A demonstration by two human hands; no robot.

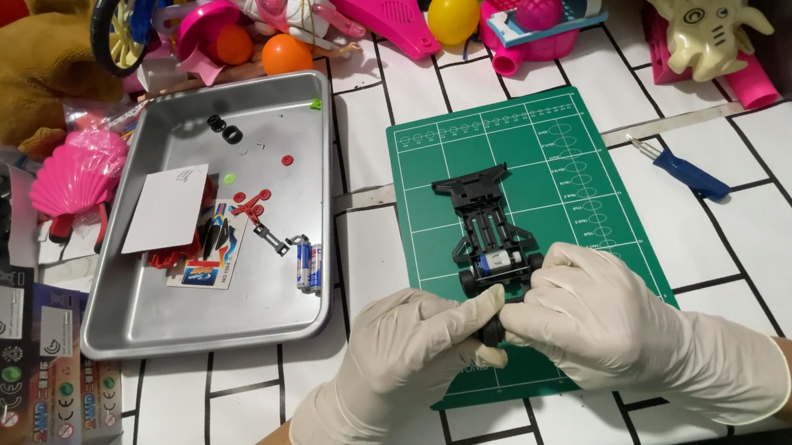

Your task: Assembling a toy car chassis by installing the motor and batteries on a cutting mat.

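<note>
tray: metal tray (134,320) far left, holds white card (165,209), two batteries (308,264), small black rings (223,129), red bits
left hand: gloved left hand (407,352), fingers curled, pinching small black wheel (491,328) from the left
wheel: between both hands' fingertips, just below chassis rear end
chassis: black toy car chassis (485,225) on green cutting mat (516,158), long axis runs away from person, rear touching hands
right hand: gloved right hand (591,315), closed on wheel from right, equally near
far right: blue-handled tool (688,172) well apart
</note>
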